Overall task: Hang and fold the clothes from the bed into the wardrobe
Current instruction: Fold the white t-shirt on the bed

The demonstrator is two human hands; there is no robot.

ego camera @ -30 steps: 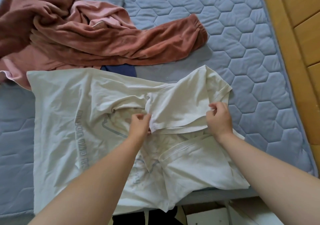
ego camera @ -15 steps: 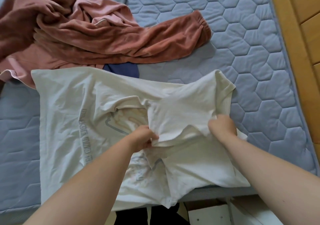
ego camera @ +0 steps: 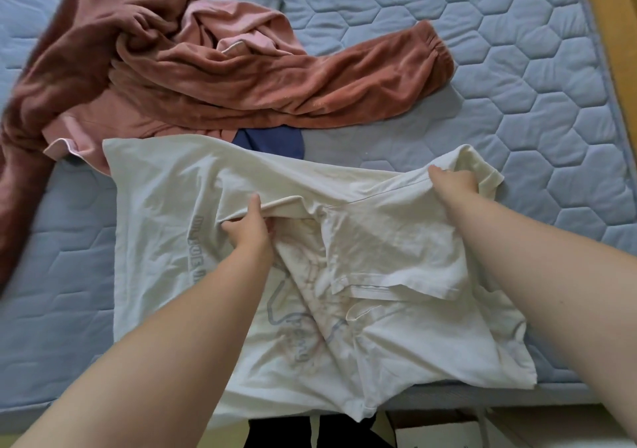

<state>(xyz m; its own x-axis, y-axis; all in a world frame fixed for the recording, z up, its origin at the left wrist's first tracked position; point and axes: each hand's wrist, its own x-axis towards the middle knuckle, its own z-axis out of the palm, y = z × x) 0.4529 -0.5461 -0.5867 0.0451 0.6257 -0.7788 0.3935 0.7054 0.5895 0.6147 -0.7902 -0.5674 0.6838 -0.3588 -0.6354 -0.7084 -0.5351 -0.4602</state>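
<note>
At six o'clock, the near corner of a cream-white cotton T-shirt with a faded grey print [ego camera: 165, 241] hangs over the front edge of a blue-grey quilted mattress stitched in hexagons [ego camera: 517, 68]. The rest of the shirt lies crumpled across the middle of the bed. Both bare forearms reach in over it from the bottom corners.

The left hand [ego camera: 249, 232], at the centre, has its fingers curled under a folded band of the shirt, with the thumb laid on top pinching it. The right hand [ego camera: 455, 185], at two o'clock, grips a bunch of cloth beside the sleeve hem, fingers closed into the fabric.

Just beyond the shirt's far edge at twelve o'clock, a small patch of navy blue cloth [ego camera: 272, 139] peeks out. A rust-brown fleece garment with a gathered cuff [ego camera: 310, 82] sprawls behind it from nine to one o'clock, tangled with a paler pink soft garment [ego camera: 241, 23]. A yellow wooden bed frame [ego camera: 617, 51] borders the mattress at three o'clock.
</note>
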